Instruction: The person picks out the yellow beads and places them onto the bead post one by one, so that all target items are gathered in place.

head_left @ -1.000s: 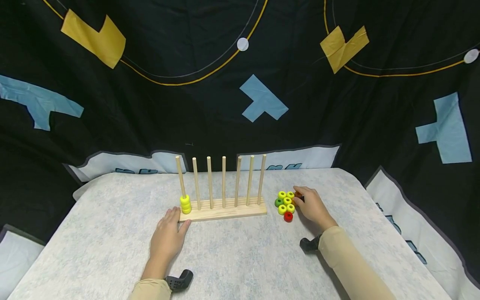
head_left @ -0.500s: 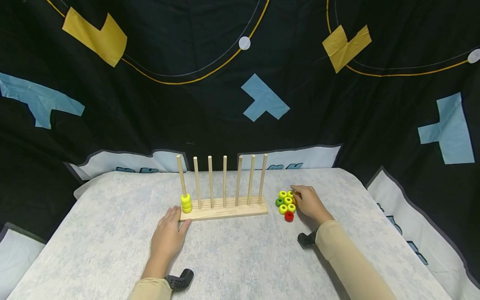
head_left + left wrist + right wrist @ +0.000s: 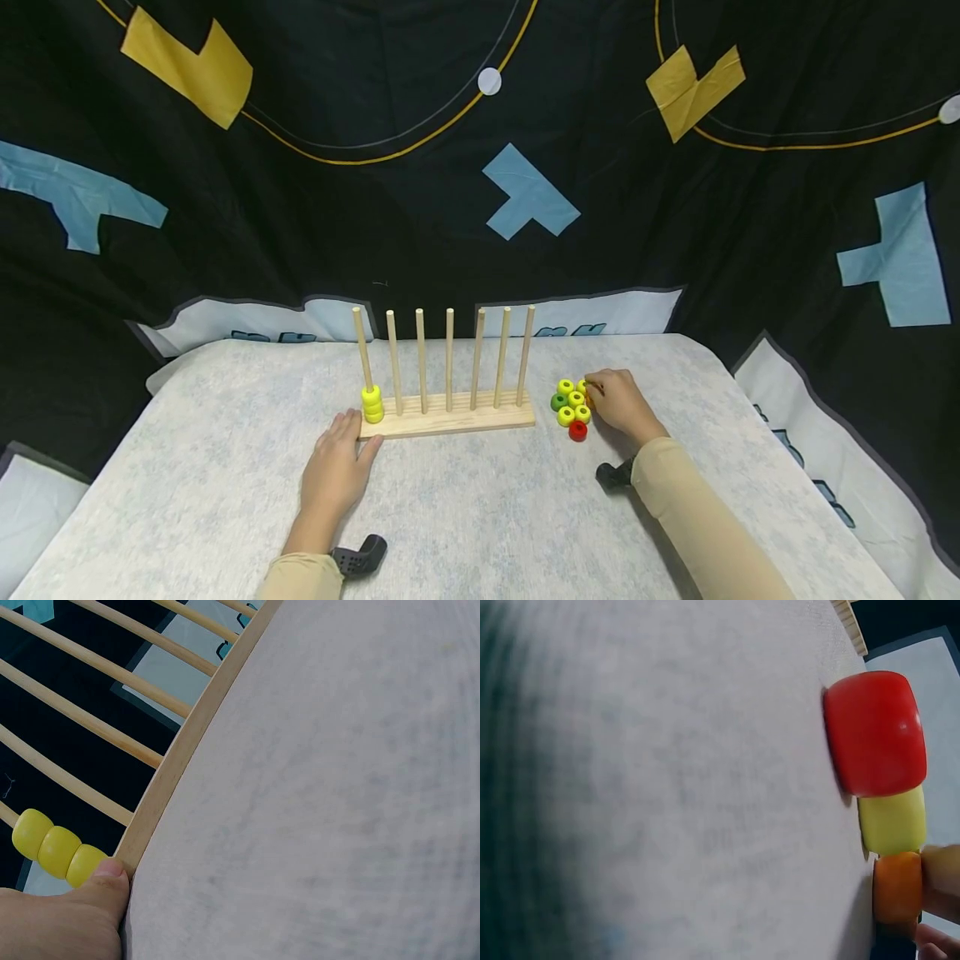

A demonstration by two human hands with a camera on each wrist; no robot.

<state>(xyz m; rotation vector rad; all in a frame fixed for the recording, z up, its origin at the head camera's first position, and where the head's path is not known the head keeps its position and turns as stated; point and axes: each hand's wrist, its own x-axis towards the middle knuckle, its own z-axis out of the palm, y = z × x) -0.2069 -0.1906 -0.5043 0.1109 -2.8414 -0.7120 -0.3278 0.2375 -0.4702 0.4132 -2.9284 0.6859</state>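
My left hand [image 3: 336,468] rests at the left end of a wooden bead rack [image 3: 453,422]. Its thumb touches the front edge in the left wrist view, beside a stack of yellow beads [image 3: 60,852] on the leftmost peg. At the right, my right hand [image 3: 622,404] has its fingers curled down at the far side of a bead cluster. It seems to pinch a brownish bead [image 3: 596,388], mostly hidden by the fingers. Next to them in the right wrist view is an orange bead [image 3: 898,887], then a yellow bead [image 3: 892,821] and a red bead [image 3: 875,733].
Several loose yellow beads [image 3: 566,416] and a green bead [image 3: 559,402] lie between the rack and my right hand. The other upright pegs [image 3: 449,360] are bare. A pale cloth [image 3: 465,508] covers the table, and a dark curtain [image 3: 420,225] hangs behind.
The right hand has shifted slightly left over the far beads, its fingers closing in there. My left hand stays at the rack's end.
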